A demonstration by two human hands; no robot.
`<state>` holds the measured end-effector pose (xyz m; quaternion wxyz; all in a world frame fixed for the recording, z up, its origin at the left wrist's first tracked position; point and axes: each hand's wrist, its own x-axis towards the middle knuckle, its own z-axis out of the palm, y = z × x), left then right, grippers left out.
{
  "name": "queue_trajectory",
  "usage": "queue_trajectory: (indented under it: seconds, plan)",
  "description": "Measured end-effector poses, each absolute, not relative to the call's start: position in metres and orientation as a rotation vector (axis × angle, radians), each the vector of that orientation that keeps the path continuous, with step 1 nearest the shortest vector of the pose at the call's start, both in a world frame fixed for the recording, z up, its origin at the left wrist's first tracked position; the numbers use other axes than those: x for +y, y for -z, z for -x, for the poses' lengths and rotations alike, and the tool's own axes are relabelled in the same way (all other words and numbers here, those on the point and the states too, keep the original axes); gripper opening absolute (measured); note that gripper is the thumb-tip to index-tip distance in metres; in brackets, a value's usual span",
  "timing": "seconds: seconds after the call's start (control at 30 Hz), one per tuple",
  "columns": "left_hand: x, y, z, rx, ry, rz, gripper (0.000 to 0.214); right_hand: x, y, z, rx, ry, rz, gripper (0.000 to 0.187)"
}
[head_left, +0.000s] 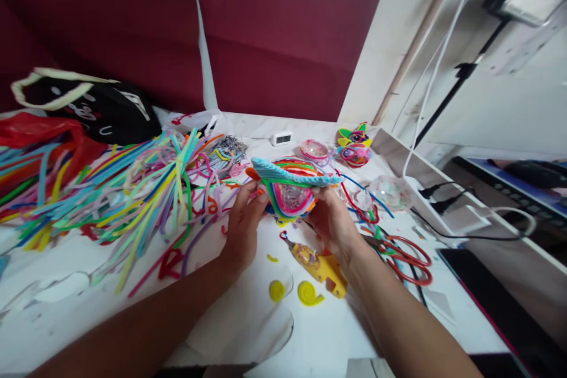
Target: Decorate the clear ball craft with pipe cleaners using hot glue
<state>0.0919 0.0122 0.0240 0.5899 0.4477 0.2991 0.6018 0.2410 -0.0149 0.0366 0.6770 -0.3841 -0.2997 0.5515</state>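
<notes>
Between my two hands is a rounded craft piece wound from pipe cleaners (291,182), striped in several colours, with a light-blue strip across it and a clear-looking patch in its side. My left hand (244,221) grips its left edge, fingers closed. On the right edge my right hand (333,221) is closed too, its fingertips partly hidden behind the piece. Just below lies a yellow hot glue gun (325,270), close to my right wrist. Two yellow pipe-cleaner coils (277,290) rest on the white table in front of me.
Loose pipe cleaners (146,189) cover the table's left side, beside a black bag (101,106). Red-handled scissors (411,257) lie at right. A small digital clock (282,139), a finished-looking colourful piece (354,144) and a clear bowl (390,191) stand farther back. Plugs and cables (447,198) run along the right ledge.
</notes>
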Motion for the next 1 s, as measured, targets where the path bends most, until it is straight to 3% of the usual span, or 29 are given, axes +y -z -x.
queue_trajectory:
  seconds: [0.23,0.7,1.0]
  plan:
    - [0.013,-0.021,-0.092,0.648,-1.394,-1.071,0.036,-0.016,-0.039,-0.242,-0.683,-1.234,0.884,0.022]
    - [0.014,-0.017,-0.092,0.604,-1.368,-1.12,0.034,-0.02,-0.049,-0.244,-0.707,-1.225,0.928,0.033]
    - [0.02,-0.006,-0.095,0.612,-1.364,-1.146,0.053,-0.018,-0.041,-0.246,-0.734,-1.286,1.004,0.04]
